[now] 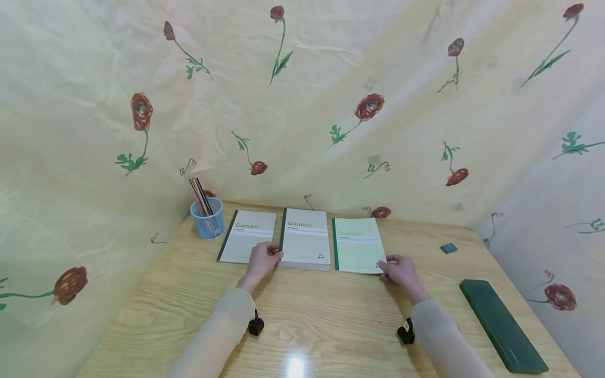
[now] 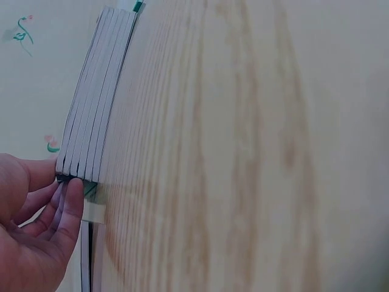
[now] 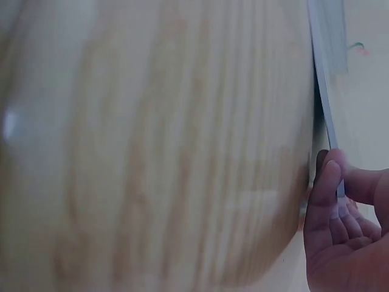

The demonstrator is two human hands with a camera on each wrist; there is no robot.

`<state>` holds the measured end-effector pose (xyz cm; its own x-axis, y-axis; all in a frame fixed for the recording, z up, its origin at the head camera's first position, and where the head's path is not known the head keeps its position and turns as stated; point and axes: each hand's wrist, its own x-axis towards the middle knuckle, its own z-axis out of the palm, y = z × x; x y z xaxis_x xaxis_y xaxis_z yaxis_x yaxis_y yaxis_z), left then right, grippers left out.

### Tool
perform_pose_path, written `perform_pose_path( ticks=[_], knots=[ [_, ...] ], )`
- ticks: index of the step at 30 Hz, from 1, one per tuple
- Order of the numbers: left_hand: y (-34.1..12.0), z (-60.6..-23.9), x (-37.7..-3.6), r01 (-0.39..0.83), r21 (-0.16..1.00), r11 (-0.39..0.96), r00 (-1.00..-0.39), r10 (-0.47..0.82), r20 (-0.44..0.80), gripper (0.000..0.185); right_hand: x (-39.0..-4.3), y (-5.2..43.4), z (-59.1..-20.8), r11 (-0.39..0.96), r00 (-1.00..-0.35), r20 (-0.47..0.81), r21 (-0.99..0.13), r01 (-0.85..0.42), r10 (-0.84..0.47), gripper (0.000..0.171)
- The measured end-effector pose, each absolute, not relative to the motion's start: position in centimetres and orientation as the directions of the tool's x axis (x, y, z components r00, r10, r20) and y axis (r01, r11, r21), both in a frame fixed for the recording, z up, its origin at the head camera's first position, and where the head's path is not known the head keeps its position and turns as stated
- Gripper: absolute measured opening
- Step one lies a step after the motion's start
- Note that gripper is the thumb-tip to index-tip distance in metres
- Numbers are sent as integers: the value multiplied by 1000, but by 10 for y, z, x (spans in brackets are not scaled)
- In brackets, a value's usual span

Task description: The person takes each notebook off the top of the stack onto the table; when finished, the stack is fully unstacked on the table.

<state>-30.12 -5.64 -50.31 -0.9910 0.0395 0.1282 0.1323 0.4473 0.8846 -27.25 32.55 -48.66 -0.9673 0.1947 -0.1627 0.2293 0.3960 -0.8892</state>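
Notebooks: left hand [image 1: 262, 259] pinches the stack's [image 1: 304, 239] near corner, right hand [image 1: 399, 270] pinches the green one's [image 1: 357, 244] corner; prob light, floppy, grip by edges

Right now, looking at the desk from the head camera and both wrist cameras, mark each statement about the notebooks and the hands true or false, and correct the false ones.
1. The left hand grips the near left corner of the middle stack of notebooks. True.
2. The right hand holds the dark green case. False: the dark green case lies untouched on the right; the hand pinches the near right corner of the green notebook.
3. The blue cup holds pencils. True.
4. The green notebook lies on top of the middle stack. False: it lies flat on the table, right of the stack.
5. A small dark eraser lies right of the notebooks. True.
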Motion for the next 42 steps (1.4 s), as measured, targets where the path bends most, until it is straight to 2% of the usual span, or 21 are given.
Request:
perform_pose_path(
  ticks=[16,25,29,36,42],
  knots=[
    [-56,-503,-302,146,882,447,-989,45,141,24,-266,324,-484,578,-961,-106,-780,239,254,40],
    [-56,-501,-300,148,884,444,-989,45,143,23,-264,327,-479,618,-959,-85,-748,241,271,35],
    [-56,-501,-299,160,883,441,-987,54,152,22,-267,325,-472,622,-958,-72,-746,238,279,40],
    [-57,-501,-297,162,883,440,-987,51,155,21,-276,300,-453,616,-972,-47,-766,184,231,53],
    [-56,-500,-298,162,881,445,-986,48,158,20,-286,262,-454,611,-984,-49,-778,147,174,49]
  ],
)
